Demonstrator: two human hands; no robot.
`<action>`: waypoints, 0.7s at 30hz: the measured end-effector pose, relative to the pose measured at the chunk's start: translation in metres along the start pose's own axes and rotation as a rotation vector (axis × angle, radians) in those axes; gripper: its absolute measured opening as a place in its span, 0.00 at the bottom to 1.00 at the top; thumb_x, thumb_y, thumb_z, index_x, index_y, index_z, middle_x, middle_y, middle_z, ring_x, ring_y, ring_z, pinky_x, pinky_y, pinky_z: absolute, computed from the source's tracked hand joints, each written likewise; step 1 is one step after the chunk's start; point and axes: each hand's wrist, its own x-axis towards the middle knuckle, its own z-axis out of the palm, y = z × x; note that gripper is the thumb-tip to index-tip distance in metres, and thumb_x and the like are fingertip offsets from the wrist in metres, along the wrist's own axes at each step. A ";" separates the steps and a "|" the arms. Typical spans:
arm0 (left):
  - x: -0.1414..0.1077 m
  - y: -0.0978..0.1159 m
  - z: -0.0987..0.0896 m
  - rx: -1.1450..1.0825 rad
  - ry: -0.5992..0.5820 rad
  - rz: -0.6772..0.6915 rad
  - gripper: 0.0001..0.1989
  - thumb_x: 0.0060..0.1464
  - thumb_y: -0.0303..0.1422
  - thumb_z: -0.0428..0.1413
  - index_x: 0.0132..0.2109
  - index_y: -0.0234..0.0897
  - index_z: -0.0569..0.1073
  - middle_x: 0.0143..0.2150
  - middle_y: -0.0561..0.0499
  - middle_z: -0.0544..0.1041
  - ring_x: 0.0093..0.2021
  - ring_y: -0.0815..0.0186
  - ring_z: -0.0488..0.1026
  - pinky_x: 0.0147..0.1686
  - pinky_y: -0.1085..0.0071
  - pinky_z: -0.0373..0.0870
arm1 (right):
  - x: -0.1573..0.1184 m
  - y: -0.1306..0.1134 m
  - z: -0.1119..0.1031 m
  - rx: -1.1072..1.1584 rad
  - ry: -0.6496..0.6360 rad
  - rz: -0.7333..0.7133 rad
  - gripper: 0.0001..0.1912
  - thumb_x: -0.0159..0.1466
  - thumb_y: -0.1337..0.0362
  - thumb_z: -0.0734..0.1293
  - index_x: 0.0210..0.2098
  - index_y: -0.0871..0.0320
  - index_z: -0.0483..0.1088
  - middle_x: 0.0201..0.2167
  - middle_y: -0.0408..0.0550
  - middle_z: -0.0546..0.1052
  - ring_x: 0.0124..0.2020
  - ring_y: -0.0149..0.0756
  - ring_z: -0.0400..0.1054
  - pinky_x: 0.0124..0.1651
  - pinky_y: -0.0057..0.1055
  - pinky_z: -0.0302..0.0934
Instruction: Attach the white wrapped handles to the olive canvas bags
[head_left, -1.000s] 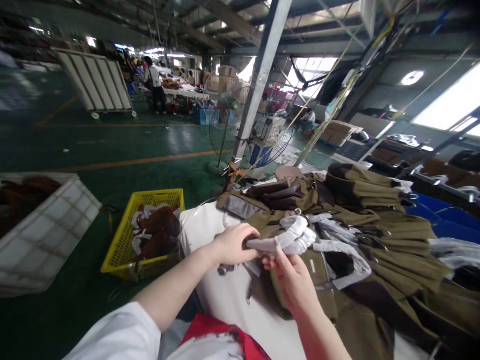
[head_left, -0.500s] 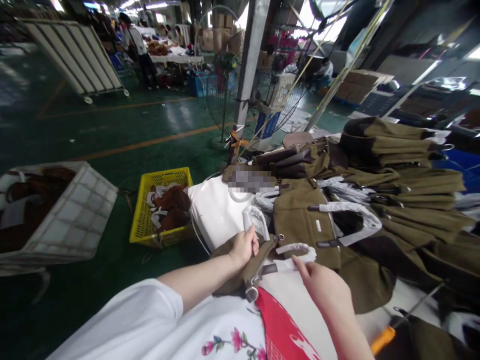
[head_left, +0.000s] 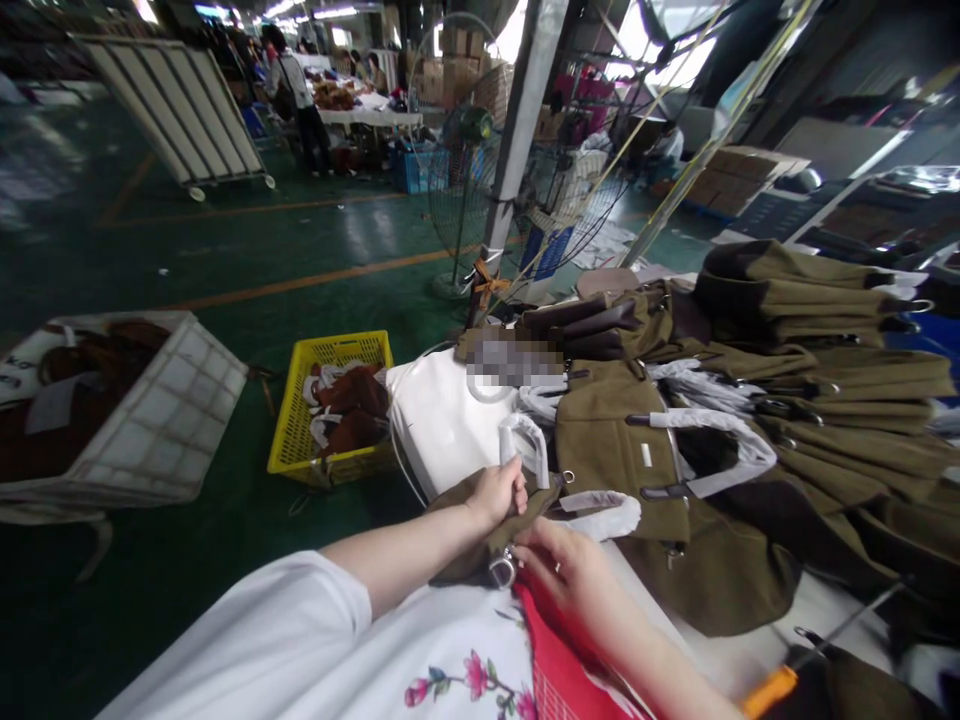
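Observation:
Close to my body, an olive bag (head_left: 459,492) with a wrapped white handle lies on the white table (head_left: 435,415). My left hand (head_left: 501,495) is closed on the bag's upper edge, near the base of that handle. Beside the metal ring at the bag's near end is my right hand (head_left: 559,562), its fingers bent together against the bag's edge; a ring shows on one finger. A second wrapped handle (head_left: 606,512) loops out just beyond my right hand. Another olive bag (head_left: 600,420) lies flat to the right.
Many olive bags (head_left: 847,380) are heaped on the right. A yellow crate (head_left: 281,430) and a white cart (head_left: 172,420) with brown items stand on the left. Ahead are a metal post (head_left: 517,130) and a fan (head_left: 476,125). An orange-handled tool (head_left: 772,690) lies low right.
My right hand has moved left and down from the wrapped handle to the bag's edge by the metal ring. My left hand keeps its hold. The view has shifted slightly.

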 end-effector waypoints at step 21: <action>-0.020 0.014 -0.009 0.115 -0.018 0.041 0.28 0.48 0.61 0.53 0.22 0.41 0.59 0.14 0.57 0.62 0.17 0.70 0.60 0.23 0.71 0.56 | 0.020 0.084 -0.010 -0.212 -0.029 -0.160 0.12 0.57 0.71 0.66 0.40 0.56 0.76 0.44 0.50 0.80 0.47 0.40 0.71 0.54 0.37 0.64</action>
